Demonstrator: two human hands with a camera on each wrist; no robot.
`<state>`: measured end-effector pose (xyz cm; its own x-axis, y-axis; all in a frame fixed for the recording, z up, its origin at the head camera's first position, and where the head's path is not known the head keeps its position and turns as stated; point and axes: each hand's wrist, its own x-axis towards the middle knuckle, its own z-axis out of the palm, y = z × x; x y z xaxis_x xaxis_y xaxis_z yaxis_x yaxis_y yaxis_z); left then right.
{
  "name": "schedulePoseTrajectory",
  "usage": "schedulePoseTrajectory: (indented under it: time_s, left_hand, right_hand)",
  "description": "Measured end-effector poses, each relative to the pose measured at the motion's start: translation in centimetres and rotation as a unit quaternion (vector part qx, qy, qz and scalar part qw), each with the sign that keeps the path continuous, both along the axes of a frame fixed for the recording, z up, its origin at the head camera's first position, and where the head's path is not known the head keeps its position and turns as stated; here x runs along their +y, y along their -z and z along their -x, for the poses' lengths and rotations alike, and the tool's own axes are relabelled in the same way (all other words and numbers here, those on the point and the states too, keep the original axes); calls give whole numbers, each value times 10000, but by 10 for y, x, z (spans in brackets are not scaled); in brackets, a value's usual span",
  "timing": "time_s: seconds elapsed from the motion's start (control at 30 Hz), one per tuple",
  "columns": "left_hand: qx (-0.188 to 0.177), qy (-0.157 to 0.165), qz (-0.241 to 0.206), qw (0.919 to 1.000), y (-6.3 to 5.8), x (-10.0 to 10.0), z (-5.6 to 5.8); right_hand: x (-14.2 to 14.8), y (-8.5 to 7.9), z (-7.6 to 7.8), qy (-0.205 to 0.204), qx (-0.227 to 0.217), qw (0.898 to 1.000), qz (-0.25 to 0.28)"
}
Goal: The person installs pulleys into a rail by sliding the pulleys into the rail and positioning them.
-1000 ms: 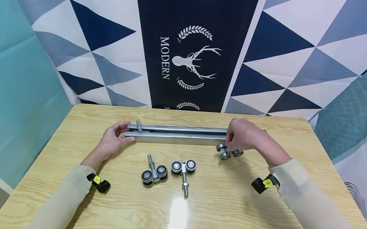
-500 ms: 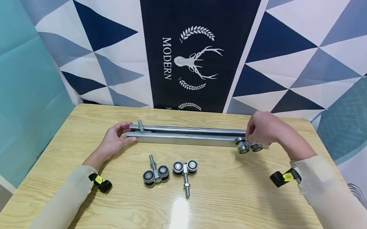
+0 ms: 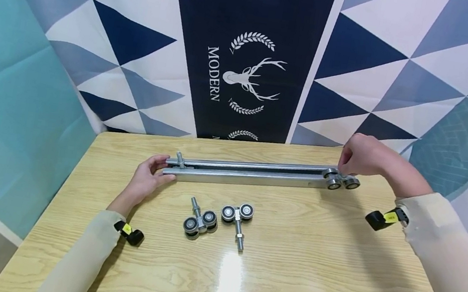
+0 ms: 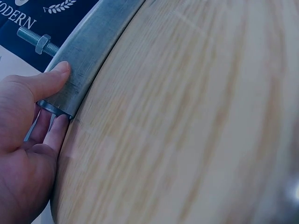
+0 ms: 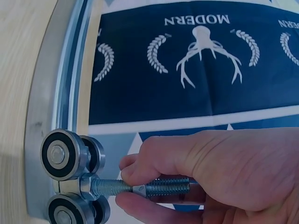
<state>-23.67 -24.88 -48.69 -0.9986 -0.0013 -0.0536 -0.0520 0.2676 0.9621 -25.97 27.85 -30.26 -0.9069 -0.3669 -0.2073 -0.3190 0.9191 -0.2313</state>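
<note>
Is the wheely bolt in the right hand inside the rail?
Out: the silver wheeled metal bolt shows wheels uncovered by the long grey metal rail.

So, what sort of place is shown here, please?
Probably a makeshift work booth: a "MODERN" deer-print cloth hangs behind a wood-grain table, on which lie a metal track and loose roller trolleys.

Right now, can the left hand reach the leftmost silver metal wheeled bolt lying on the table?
Likely yes: nothing blocks that wheeled bolt, though the left hand grips the long silver metal track.
</note>
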Motion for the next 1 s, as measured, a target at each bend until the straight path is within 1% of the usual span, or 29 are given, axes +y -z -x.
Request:
schedulePoseTrajectory:
  time_s: [0.23, 0.43, 0.63, 0.83, 1.0]
  left_hand:
    - [-12, 4, 5, 10000, 0, -1, 0]
    - [0, 14, 30, 10000, -1, -1, 0]
    - [-29, 25, -48, 10000, 0, -1, 1]
    - [-35, 31, -34, 10000, 0, -1, 2]
    - [-62, 3, -1, 10000, -1, -1, 1]
  right_hand:
    - [18, 1, 3, 120, -20, 9999, -22]
    - [32, 4, 8, 254, -109, 9996, -1]
    - [45, 6, 12, 386, -159, 9991, 21]
    - [54, 5, 16, 549, -138, 9984, -77]
    - [57, 5, 20, 593, -122, 9980, -164]
